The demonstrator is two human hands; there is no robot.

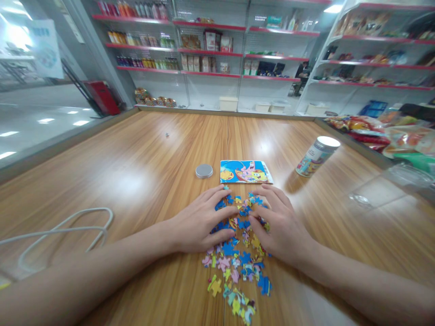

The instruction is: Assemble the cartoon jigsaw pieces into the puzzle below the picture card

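Observation:
A heap of small colourful jigsaw pieces [234, 267] lies on the wooden table [136, 172] in front of me. My left hand [200, 222] lies flat on the left side of the heap, fingers spread over the pieces. My right hand [278, 222] rests on the right side, fingers stretched toward the middle. Both hands touch the pieces and neither has a piece lifted. Just beyond the hands lies a cartoon picture card [245, 171].
A round metal lid [204, 170] sits left of the card. A cylindrical tin [316, 156] stands to the right. A white cable [61, 231] loops at the near left. Snack bags [370, 129] pile at the far right; shop shelves [210, 52] line the back.

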